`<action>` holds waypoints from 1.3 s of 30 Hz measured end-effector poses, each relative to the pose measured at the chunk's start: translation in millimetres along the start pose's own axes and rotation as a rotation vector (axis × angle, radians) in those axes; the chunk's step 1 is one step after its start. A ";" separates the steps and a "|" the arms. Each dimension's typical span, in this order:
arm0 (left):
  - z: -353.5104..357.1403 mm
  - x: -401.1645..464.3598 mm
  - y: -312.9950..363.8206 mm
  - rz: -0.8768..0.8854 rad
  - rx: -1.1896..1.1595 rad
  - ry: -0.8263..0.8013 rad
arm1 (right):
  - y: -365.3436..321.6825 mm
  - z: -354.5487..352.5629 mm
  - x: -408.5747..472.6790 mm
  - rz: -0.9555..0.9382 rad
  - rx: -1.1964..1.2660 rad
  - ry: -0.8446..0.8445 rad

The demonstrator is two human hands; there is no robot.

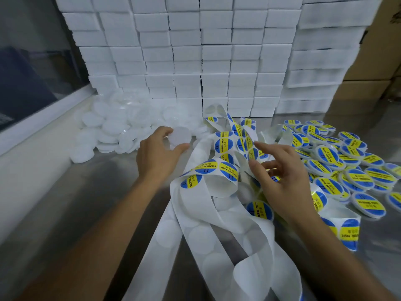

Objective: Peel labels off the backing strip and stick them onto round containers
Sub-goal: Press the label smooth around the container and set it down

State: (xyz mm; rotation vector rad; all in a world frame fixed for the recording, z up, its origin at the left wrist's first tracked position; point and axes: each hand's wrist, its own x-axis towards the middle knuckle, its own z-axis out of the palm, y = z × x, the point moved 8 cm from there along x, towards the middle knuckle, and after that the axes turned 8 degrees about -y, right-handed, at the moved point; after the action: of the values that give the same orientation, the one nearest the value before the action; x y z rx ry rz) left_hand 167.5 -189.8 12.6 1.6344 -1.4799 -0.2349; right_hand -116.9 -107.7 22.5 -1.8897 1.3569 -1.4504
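Nearest: a grey metal desk, both forearms reaching out over it from the near edge.

Backing strip: a long white ribbon lying in loose loops and folds down the middle of the desk. The near stretch is bare, with round outlines where labels have come away. Further up, the loops still carry labels, round, blue with a yellow band reading "SOLDERING PASTE".

Right hand: poised over the tangle of strip, palm turned inward, fingers spread wide and lightly bent. The forefinger and thumb tips lie at a labelled fold of the strip; whether they pinch it cannot be told.

Left hand: further out and left of the strip, fingers and thumb curled round one white round container, holding it at the edge of the unlabelled heap.

Unlabelled containers: a heap of plain white discs, far left, against a pale ledge below a window.

Labelled containers: a spread of discs already bearing the blue and yellow label, far right, overlapping one another.

Farthest: white boxes stacked in a wall across the back of the desk, with brown cartons to the right.
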 end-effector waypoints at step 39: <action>29.6 -123.9 25.1 -0.460 -1.353 -0.348 | -13.4 12.3 -8.7 0.049 0.376 0.065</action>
State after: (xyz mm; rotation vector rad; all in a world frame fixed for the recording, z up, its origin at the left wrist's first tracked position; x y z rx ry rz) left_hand 97.2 -93.0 -37.6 0.7454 -0.7279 -1.4638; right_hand -99.9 -97.0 23.7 -1.5716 1.0572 -1.6218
